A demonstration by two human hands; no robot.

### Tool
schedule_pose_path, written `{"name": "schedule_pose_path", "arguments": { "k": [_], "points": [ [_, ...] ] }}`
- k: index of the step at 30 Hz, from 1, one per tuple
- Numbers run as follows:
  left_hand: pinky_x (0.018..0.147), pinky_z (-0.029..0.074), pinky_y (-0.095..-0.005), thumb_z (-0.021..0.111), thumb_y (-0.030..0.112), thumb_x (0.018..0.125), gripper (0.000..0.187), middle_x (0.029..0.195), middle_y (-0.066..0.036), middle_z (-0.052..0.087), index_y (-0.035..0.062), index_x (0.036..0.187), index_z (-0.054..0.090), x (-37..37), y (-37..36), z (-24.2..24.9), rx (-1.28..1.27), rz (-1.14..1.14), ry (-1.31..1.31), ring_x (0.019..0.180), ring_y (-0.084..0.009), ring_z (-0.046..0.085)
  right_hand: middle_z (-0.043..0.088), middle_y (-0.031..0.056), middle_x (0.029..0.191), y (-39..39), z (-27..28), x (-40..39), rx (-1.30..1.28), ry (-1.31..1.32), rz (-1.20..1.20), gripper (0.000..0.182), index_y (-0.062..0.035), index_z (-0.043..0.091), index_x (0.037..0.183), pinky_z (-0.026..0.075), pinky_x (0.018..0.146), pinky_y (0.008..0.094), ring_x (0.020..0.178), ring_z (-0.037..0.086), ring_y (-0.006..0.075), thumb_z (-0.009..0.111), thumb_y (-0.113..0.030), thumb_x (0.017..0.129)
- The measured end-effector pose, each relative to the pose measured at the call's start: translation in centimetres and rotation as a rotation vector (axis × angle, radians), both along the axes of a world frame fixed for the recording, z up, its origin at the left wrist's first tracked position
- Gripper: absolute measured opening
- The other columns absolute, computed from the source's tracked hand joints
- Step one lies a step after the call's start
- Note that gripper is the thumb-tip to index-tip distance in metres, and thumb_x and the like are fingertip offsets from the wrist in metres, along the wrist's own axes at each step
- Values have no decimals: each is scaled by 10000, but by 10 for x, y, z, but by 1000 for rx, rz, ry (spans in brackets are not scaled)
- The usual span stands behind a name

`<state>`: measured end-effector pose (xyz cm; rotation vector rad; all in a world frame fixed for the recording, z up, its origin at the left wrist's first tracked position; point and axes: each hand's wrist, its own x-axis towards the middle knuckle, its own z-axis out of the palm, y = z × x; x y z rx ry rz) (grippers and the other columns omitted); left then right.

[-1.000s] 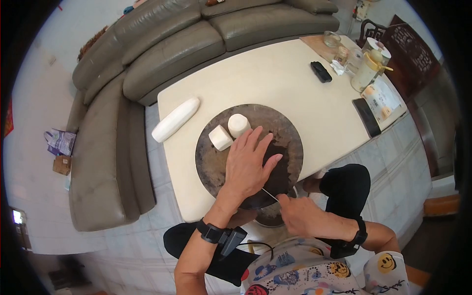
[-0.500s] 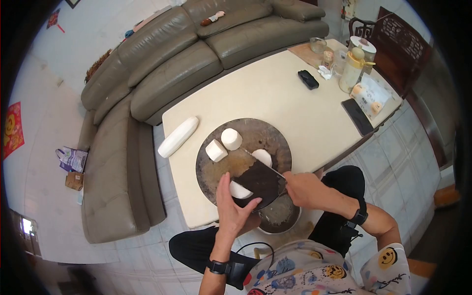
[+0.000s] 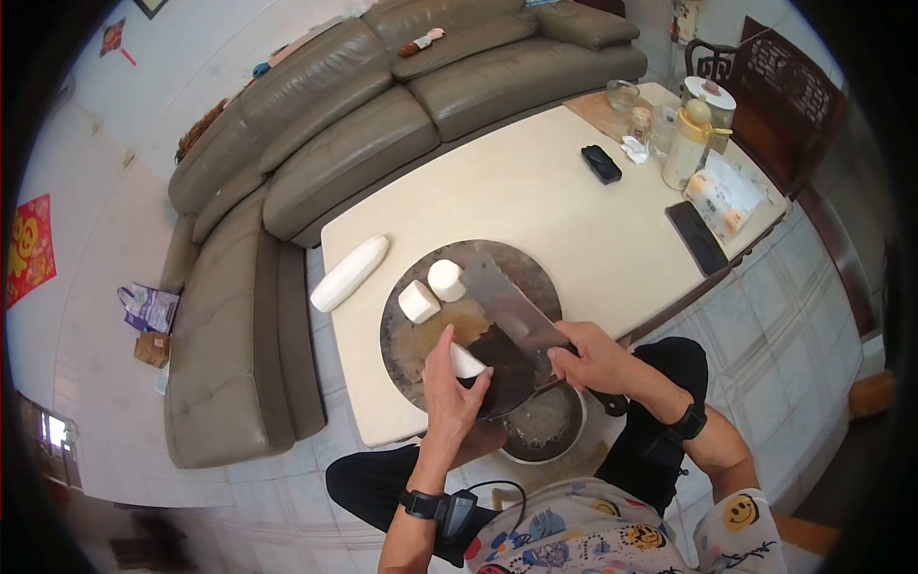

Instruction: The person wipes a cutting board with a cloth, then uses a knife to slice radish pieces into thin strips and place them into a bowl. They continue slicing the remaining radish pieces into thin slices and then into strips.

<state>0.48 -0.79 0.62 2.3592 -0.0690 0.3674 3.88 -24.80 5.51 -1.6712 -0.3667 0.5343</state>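
My right hand (image 3: pixel 598 362) grips a cleaver (image 3: pixel 516 311) by its handle, the broad blade turned face up and slanting over the round chopping board (image 3: pixel 406 359). My left hand (image 3: pixel 454 383) is closed round a cut piece of white radish (image 3: pixel 466 364), held at the board's near side between thumb and fingers. Two radish chunks, a left one (image 3: pixel 418 302) and a right one (image 3: pixel 446 280), sit on the board's far left part. A long peeled white radish (image 3: pixel 350 274) lies on the table left of the board.
Below the table's near edge is a metal pan (image 3: pixel 540 426) with a dark handle. On the table (image 3: pixel 459 182) are a phone (image 3: pixel 696 237), a black object (image 3: pixel 601 164), a tissue pack (image 3: pixel 724 196) and a yellow-topped bottle (image 3: pixel 686 148). A grey sofa (image 3: pixel 335 134) stands behind.
The cleaver has tipped from nearly edge-on to showing its blade face, and now covers where a radish piece lay. My left hand still holds its piece, now more tilted.
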Motion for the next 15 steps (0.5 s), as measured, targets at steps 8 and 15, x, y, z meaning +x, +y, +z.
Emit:
{"name": "schedule_pose_path", "arguments": {
  "k": [8, 15],
  "points": [
    [1008, 399, -429, 812, 121, 691, 865, 1293, -202, 525, 52, 1430, 367, 34, -24, 3, 94, -96, 3, 1176, -372, 509, 572, 78, 656, -6, -9, 8, 206, 92, -266, 130, 47, 500, 860, 401, 410, 254, 438, 508, 104, 503, -75, 905],
    [1063, 373, -432, 825, 143, 697, 863, 1364, -227, 482, 42, 1422, 367, 64, -39, 10, 1, -223, -11, 1287, -390, 442, 570, 93, 652, -7, -10, 10, 233, 82, -337, 133, 53, 478, 871, 398, 403, 252, 435, 514, 109, 493, -71, 917]
  ]
}}
